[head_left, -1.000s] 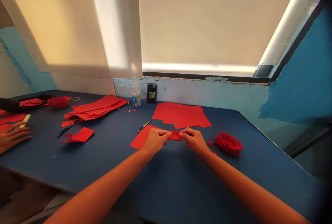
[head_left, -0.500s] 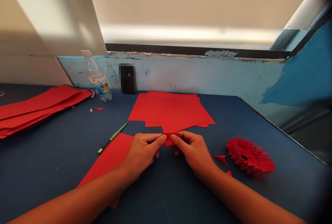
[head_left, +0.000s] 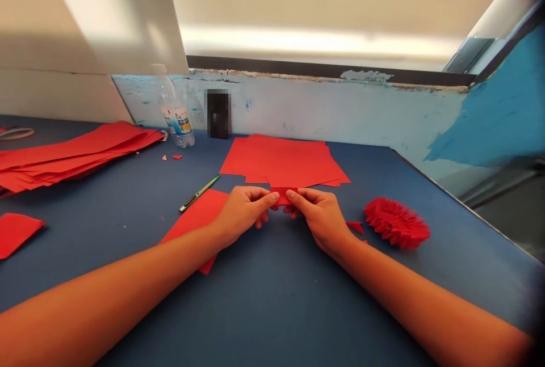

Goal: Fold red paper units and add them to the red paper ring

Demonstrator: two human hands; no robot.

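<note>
My left hand and my right hand meet at the middle of the view, and their fingertips pinch a small folded piece of red paper from both sides. Most of that piece is hidden by my fingers. Under and beyond my left wrist lies a larger red paper sheet, partly covered by my forearm. A loose stack of red paper sheets lies just beyond my fingertips, apart from them. To the right of my right hand sits a pleated red paper fan.
On the dark blue table, a green craft knife lies near my left hand. A plastic water bottle and a pixelated dark object stand by the wall. Another red paper stack lies far left.
The view has swung right and tilted down since the earliest frame, so the co-worker's hand has left the picture. My hands still pinch the folded red piece, now with its top edge showing more.
</note>
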